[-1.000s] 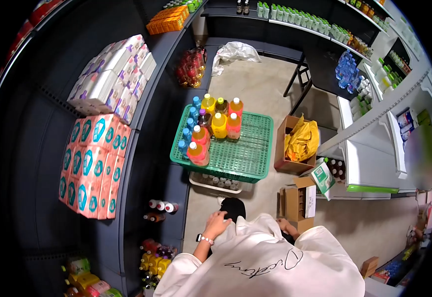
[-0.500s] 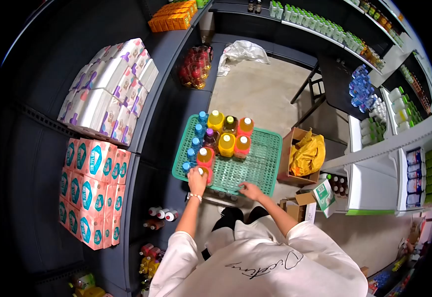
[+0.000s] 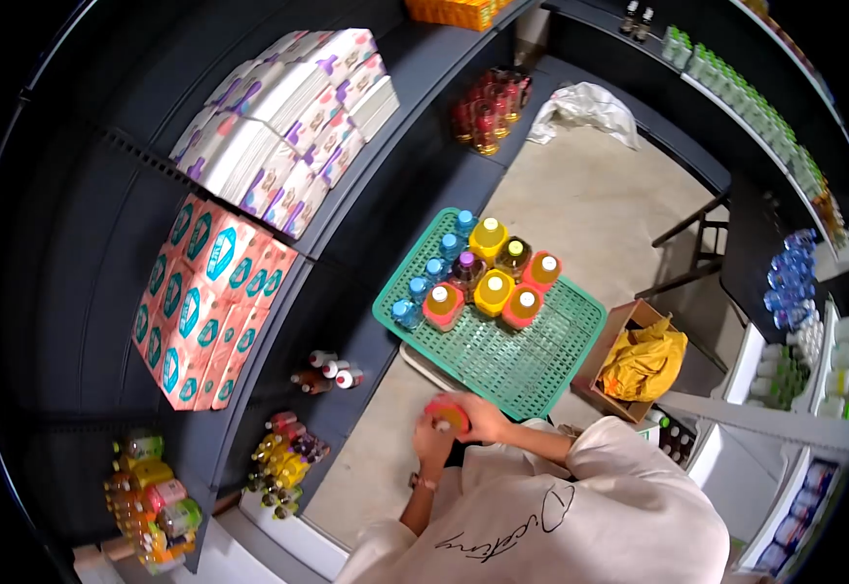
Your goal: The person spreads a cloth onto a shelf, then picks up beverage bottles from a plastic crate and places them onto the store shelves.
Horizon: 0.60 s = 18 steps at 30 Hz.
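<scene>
Close to my body, a juice bottle with a pink label (image 3: 449,413) is tilted between my two hands. My left hand (image 3: 432,443), with a bracelet at the wrist, is closed round one end of it. From the other side my right hand (image 3: 486,419) grips the same bottle, and the fingers hide part of it. Beyond them is a green plastic crate (image 3: 532,375). On it stand a row of blue-capped bottles (image 3: 434,269), yellow-label juice bottles (image 3: 494,293), pink-label juice bottles (image 3: 443,307), a purple-capped dark bottle (image 3: 467,275) and a dark bottle with a yellow-green cap (image 3: 513,256).
Dark shelves on the left carry tissue packs (image 3: 288,127) and pink paper packs (image 3: 205,302). Lower down are white-capped bottles (image 3: 335,370) and mixed drinks (image 3: 288,457). A cardboard box with a yellow bag (image 3: 646,360) stands right of the crate. Water bottles (image 3: 793,277) are on a black table.
A pink-label bottle at the crate's near-left corner has been lifted out and brought toward my body. My right hand has joined my left on it. The view has turned left.
</scene>
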### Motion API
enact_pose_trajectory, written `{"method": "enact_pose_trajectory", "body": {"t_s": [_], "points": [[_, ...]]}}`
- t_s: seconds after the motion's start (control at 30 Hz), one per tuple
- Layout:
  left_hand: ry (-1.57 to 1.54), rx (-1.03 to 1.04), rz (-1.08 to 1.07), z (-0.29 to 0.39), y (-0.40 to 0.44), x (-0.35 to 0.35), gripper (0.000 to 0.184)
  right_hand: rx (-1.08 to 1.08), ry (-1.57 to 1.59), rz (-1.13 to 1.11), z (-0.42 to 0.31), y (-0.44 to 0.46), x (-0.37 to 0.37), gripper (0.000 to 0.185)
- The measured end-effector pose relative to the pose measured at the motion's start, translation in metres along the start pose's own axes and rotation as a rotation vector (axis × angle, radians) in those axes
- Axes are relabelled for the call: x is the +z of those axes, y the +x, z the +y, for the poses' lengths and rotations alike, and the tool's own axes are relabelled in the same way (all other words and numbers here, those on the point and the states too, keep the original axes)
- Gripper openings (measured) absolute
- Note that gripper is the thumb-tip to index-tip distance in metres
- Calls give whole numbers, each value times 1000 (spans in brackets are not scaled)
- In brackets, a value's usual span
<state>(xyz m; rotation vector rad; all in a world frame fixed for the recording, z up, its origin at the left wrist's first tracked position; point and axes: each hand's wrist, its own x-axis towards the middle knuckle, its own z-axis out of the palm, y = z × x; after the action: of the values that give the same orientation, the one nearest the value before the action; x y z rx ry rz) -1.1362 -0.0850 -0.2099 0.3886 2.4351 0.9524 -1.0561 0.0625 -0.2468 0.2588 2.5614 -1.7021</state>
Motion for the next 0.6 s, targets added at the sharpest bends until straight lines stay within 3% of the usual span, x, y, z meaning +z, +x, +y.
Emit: {"method": "enact_pose_trajectory", "body": {"t_s": [0.07, 0.23, 0.37, 0.43, 0.57, 0.6], "points": [[-43, -15, 96, -5, -36, 0, 27, -127, 31, 58, -5, -28, 10, 83], [-115, -179, 207, -23, -114, -6, 26, -112, 25, -342, -21, -61, 23, 83], [-281, -329, 282, -13, -160, -36, 26, -344, -66, -349, -47, -66, 39, 84], [-250, -294, 358, -15, -181, -54, 26, -453, -104, -378, -42, -63, 68, 87], [-285, -236, 530, -6, -219, -108, 25, -414, -37, -533, -138, -41, 77, 81], [-281, -224, 564, -3, -231, -125, 25, -471, -133, -511, -124, -38, 102, 82]]}}
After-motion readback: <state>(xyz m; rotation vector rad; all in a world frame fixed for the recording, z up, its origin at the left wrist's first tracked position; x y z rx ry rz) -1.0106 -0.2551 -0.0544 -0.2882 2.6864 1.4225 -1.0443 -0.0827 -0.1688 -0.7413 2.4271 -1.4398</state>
